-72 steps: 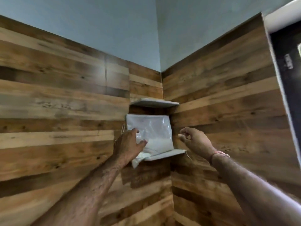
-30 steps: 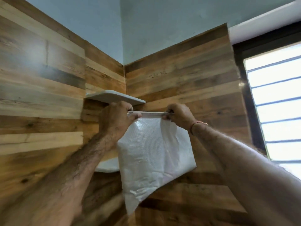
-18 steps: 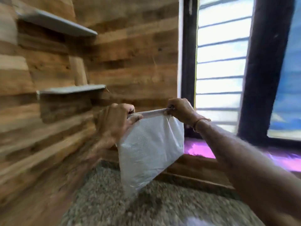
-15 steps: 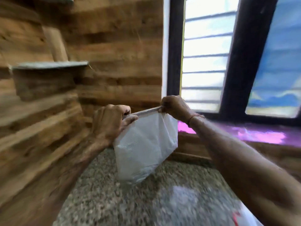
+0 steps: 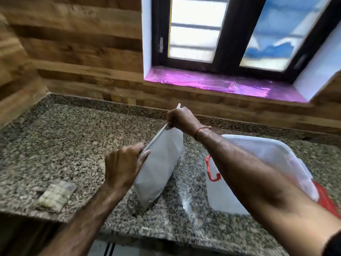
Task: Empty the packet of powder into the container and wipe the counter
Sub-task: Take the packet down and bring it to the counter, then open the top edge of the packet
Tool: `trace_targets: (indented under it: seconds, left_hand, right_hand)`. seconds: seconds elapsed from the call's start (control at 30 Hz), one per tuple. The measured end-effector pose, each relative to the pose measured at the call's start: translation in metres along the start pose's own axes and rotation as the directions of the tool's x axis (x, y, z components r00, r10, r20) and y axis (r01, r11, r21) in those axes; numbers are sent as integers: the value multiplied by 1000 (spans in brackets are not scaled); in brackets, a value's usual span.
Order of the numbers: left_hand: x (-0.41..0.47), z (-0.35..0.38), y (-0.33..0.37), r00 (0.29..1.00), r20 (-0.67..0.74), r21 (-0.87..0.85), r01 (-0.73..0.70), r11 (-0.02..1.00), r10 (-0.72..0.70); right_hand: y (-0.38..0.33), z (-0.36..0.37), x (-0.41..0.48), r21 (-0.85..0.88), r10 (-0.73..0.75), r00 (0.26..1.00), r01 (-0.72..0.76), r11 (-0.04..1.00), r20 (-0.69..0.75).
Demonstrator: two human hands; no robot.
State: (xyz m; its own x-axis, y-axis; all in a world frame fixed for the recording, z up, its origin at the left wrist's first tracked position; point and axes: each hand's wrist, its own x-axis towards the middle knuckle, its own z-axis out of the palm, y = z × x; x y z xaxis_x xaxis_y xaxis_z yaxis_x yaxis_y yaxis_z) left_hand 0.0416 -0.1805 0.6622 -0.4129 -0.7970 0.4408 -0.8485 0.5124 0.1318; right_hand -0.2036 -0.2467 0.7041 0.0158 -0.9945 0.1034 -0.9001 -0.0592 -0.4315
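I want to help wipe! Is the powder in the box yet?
Not yet. Done: the packet is over the counter, next to the container. In hand: the left hand and right hand grip its top edge, which looks unopened. Left: opening, pouring, then wiping.

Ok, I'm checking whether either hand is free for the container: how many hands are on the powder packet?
2. The left hand grips the powder packet at the near end of its top edge; the right hand grips the far end. Neither touches the container.
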Motion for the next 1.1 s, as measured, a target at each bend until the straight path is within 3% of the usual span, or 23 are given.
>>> trace_targets:
  seconds: [0.17,0.37,0.5,0.57,0.63,0.7,0.8,0.87,0.97,1.07,1.1]
  left_hand:
    - [-30,11,4,998,55,39,-9,999,7]
    - [-48,11,-11,980,144,12,135,991,-135]
    - [-47,-3,-23,948,258,-105,218,970,-185]
    - [-46,-14,-26,926,316,-199,276,940,-205]
    - [-44,-24,-31,900,368,-354,367,860,-232]
    - [-39,-33,-37,875,415,-482,445,755,-251]
    - [-25,-43,-41,858,448,-527,482,700,-253]
    - [-17,-46,-38,852,461,-592,503,629,-248]
    - [-10,-48,-33,848,486,-725,526,446,-211]
    - [-11,-49,-38,828,512,-787,558,262,-227]
    - [-18,-47,-43,821,503,-785,565,253,-272]
  right_hand:
    - [5,28,-13,-53,-6,997,11,999,82]
    - [12,43,-15,-67,-65,997,68,995,38]
    - [22,45,-23,-64,-78,996,75,995,-40]
    - [15,49,-36,26,-73,992,76,997,-105]
    - [-3,60,-55,178,-111,990,124,976,-82]
    - [-30,74,-77,329,-208,977,182,927,47]
    - [-68,93,-105,452,-303,940,203,868,159]
    - [-85,101,-118,497,-285,948,181,848,140]
    - [-97,108,-125,533,-232,970,157,831,77]
    - [-97,109,-128,643,-96,993,25,766,76]
    - [-96,109,-130,686,-51,994,-31,726,99]
